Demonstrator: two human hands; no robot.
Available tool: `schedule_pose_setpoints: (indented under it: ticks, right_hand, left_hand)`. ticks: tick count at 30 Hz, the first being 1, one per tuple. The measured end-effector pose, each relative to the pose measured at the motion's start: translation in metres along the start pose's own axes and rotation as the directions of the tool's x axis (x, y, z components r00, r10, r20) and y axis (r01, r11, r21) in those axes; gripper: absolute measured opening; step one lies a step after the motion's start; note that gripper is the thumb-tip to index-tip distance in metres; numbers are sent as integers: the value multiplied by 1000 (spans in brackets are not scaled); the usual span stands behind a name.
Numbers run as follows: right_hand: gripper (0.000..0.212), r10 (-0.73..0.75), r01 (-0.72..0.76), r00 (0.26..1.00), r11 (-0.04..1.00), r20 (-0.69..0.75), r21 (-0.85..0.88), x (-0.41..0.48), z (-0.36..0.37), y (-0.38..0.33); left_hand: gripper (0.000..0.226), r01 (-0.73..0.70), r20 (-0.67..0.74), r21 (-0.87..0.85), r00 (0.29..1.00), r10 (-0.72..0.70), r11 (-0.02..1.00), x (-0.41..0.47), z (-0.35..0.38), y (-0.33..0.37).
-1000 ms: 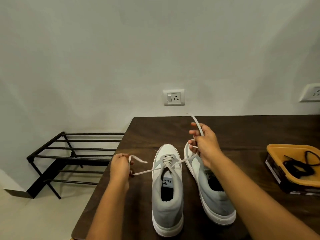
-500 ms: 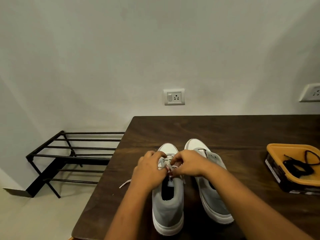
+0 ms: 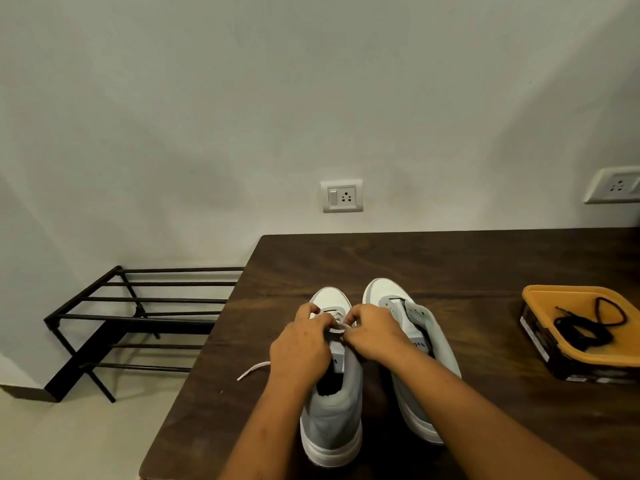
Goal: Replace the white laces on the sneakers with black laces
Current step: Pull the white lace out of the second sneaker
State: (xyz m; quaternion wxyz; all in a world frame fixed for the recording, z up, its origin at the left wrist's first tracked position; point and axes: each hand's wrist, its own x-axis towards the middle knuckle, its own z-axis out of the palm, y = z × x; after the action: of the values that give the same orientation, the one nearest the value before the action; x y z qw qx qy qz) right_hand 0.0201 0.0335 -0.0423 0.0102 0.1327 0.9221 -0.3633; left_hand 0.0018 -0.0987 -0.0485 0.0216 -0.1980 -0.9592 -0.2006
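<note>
The white lace (image 3: 337,329) sits in the front eyelets of the laced sneaker (image 3: 330,420), which stands toe-away from you near the table's left edge. A flat loop of it shows between your hands, and one loose end (image 3: 252,370) trails onto the table (image 3: 450,265) to the left.

Your left hand (image 3: 301,348) and right hand (image 3: 375,336) both have their fingers curled in, pinching that lace over the tongue.

The lace looks flat, soft and light, so it will probably go limp and slide easily. Take it close to an eyelet and draw it out one crossing at a time, since the stiff tip may snag. The sneaker itself seems light enough to shift under a pull, so steady it with one hand.

The other sneaker (image 3: 420,320) stands touching or just beside it on the right, with bare eyelets and no lace that I can see.

Its tongue label (image 3: 419,344) seems to begin "Vel"; your wrist hides the rest. The label on the laced sneaker's tongue is mostly covered and unreadable.

The black laces (image 3: 581,327) lie tangled in an orange tray (image 3: 540,292) well to the right. The print on the tray's dark side is too small to read.

Beyond the table are a wall socket (image 3: 341,196) and a black shoe rack (image 3: 138,317) on the floor.
</note>
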Motion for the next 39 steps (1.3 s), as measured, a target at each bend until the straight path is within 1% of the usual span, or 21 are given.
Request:
schedule_pose_setpoints:
  ticks: [4,6,7,8,10,11,12,14,16,17,18,19,20,21,23,25,30,33,34,36,39]
  right_hand:
    - [15,19,-19,1000,1000,13,11,2,1,1]
    - [13,28,-28,999,1000,15,1,2,2,-1]
    - [8,35,-35,999,999,21,-4,1,2,-2]
    - [9,41,-41,999,999,25,-15,1,3,-3]
    - [14,56,-55,998,997,25,-48,0,6,-5]
    - [14,61,-60,998,996,18,-59,0,7,-7]
    - [14,61,-61,998,996,10,-66,-1,7,-8]
    - [18,46,-47,999,996,-6,-81,-4,8,-11]
    - [23,16,-17,1000,996,-13,-90,-7,9,-12]
    - [25,2,-3,1000,996,-16,-92,-8,9,-12]
    - [27,-8,6,1000,996,-22,-93,-8,9,-12]
    - [27,-13,10,1000,996,-27,-93,-8,9,-13]
    - [28,-14,11,999,996,-29,-92,-8,9,-13]
    - [28,-15,13,1000,995,-27,-94,-7,8,-13]
    - [28,-21,19,1000,995,-21,-102,-7,8,-13]
    - [27,-25,21,999,994,-30,-104,-7,9,-12]
    - [30,-30,26,999,994,-36,-105,-5,11,-11]
    - [31,-26,22,999,993,-28,-114,-5,10,-11]
    - [31,-22,19,999,993,-24,-117,-5,10,-11]
    - [30,-14,12,1000,993,-12,-116,-4,10,-11]
    - [30,-7,7,1000,993,4,-114,-3,10,-10]
  left_hand:
    - [29,-9,28,-94,1000,11,996,3,4,-2]
    - [29,97,42,-347,995,-87,933,7,0,-1]
    - [31,177,65,-581,983,-172,795,9,-5,-2]
    - [34,248,120,-790,959,-255,560,10,-12,-3]
    - [32,267,232,-962,914,-333,63,10,-24,-8]
    - [31,231,252,-968,900,-356,-101,9,-29,-10]
    - [30,189,255,-961,890,-378,-202,8,-32,-12]
    - [31,112,227,-952,882,-413,-285,9,-33,-13]
    - [34,89,156,-981,891,-426,-174,11,-28,-15]
    - [33,87,62,-995,907,-416,41,12,-25,-19]
    - [32,79,-59,-933,929,-365,351,12,-22,-24]
    - [30,51,-151,-763,955,-254,645,12,-20,-29]
    - [27,4,-167,-546,980,-113,838,11,-18,-30]
    - [21,-37,-104,-356,995,0,934,9,-18,-28]
    - [25,-58,39,-108,997,62,992,5,-16,-18]
    - [29,-13,15,0,1000,13,1000,3,-15,-10]
    - [32,56,-149,-73,987,-66,996,4,-13,-4]
    - [38,131,-158,-357,967,-198,925,6,-7,-5]
    - [40,161,-155,-522,948,-279,838,8,-7,-5]
    - [46,214,-82,-811,879,-469,544,11,-11,-9]
    - [60,230,117,-967,788,-604,114,12,-25,-23]
